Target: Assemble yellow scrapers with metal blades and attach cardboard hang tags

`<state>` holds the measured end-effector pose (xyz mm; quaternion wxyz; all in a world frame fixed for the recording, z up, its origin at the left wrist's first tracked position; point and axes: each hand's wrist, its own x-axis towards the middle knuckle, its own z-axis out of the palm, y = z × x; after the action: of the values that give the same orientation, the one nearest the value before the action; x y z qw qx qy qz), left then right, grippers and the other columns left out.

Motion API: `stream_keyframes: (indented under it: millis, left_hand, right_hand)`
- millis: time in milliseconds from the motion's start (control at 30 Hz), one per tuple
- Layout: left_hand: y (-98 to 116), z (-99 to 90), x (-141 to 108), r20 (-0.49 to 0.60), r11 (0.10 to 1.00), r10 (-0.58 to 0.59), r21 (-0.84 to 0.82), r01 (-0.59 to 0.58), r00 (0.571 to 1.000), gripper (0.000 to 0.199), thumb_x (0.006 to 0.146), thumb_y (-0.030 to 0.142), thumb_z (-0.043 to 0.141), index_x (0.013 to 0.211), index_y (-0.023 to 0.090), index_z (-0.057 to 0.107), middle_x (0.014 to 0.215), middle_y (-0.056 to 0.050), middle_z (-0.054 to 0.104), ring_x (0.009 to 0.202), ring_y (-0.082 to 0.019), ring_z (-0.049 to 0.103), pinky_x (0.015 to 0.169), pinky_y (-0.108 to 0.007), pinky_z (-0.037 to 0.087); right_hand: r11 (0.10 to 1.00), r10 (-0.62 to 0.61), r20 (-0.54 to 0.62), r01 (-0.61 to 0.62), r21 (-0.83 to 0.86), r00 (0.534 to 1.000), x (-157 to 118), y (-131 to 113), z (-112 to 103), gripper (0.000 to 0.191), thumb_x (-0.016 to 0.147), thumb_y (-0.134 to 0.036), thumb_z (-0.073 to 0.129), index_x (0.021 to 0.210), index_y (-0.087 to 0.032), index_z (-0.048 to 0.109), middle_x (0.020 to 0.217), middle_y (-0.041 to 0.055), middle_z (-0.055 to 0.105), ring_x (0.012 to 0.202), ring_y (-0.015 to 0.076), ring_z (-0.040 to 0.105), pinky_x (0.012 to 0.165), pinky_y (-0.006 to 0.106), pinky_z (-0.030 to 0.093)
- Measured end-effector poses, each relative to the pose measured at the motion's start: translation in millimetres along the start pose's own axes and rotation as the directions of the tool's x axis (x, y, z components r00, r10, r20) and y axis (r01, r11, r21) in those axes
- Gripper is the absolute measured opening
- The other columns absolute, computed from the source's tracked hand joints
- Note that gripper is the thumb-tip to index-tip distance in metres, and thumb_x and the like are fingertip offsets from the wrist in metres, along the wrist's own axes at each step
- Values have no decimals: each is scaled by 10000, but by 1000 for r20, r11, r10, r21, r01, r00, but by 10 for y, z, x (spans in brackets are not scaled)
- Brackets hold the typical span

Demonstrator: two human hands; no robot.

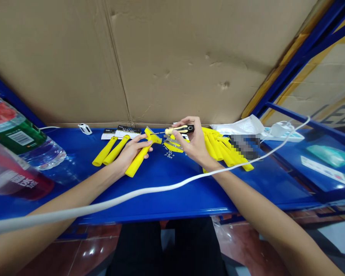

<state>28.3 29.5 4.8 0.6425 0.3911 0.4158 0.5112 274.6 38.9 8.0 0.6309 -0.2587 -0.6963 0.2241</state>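
Near the table's (166,203) back edge, a yellow scraper (138,162) is clasped by the left hand's (131,150) fingers, and a screwdriver (169,131) aimed at it is pinched by the right hand's (196,142).

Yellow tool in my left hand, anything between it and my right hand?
Only the screwdriver in your right hand; its shaft reaches the head of the yellow tool. The white cable crosses lower in view, outside that gap.

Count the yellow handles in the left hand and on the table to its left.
3. The outermost handle and the neighboring handle lie side by side; the held handle is in the left hand. None appears hidden there.
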Motion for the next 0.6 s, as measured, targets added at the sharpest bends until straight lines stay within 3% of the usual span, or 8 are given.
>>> stream_keyframes:
  millis: [100, 233, 333, 467, 600]
  left_hand:
    - [-3, 7, -3, 0, 1000, 7, 2, -7, 1000, 426, 816, 65, 853, 1178, 187, 663, 942, -67, 751, 711, -184, 733, 453, -220, 476]
    - [12, 14, -10, -5, 1000, 6, -6, -6, 1000, 407, 830, 48, 836, 1169, 190, 662, 939, -64, 749, 698, -180, 728, 446, -218, 471]
    - [17, 15, -16, 2, 1000, 6, -7, -6, 1000, 409, 829, 46, 837, 1169, 191, 662, 936, -67, 751, 696, -182, 730, 450, -219, 478]
    - [22, 15, -20, -1, 1000, 7, -17, -7, 1000, 427, 819, 46, 858, 1176, 181, 666, 943, -71, 752, 696, -177, 727, 452, -216, 479]
    - [31, 15, -20, -15, 1000, -7, -23, 7, 1000, 430, 823, 42, 852, 1180, 188, 663, 952, -67, 753, 696, -172, 725, 454, -211, 469]
  right_hand:
    - [996, -29, 43, 25, 84, 999, 5, -34, 7, 379, 1017, -347, 820, 1281, -296, 553, 1317, 83, 740, 1232, 270, 781, 1072, 503, 619]
    - [999, 1, 24, 0, -36, 1000, 5, -46, 13, 346, 992, -411, 856, 1181, -289, 593, 1146, 58, 802, 1099, 267, 802, 977, 486, 629]
    - [998, 2, 9, -1, -56, 1000, 6, -43, 7, 382, 995, -433, 849, 1216, -300, 567, 1171, 60, 792, 1116, 268, 792, 1001, 499, 627]
    - [999, -31, 80, 34, -36, 996, 1, -43, -1, 395, 1024, -450, 808, 1278, -306, 542, 1291, 80, 752, 1198, 263, 765, 1035, 487, 626]
    - [992, -8, 42, 13, -124, 999, 7, -17, -5, 385, 988, -483, 850, 1188, -293, 582, 1156, 60, 788, 1096, 273, 787, 988, 490, 629]
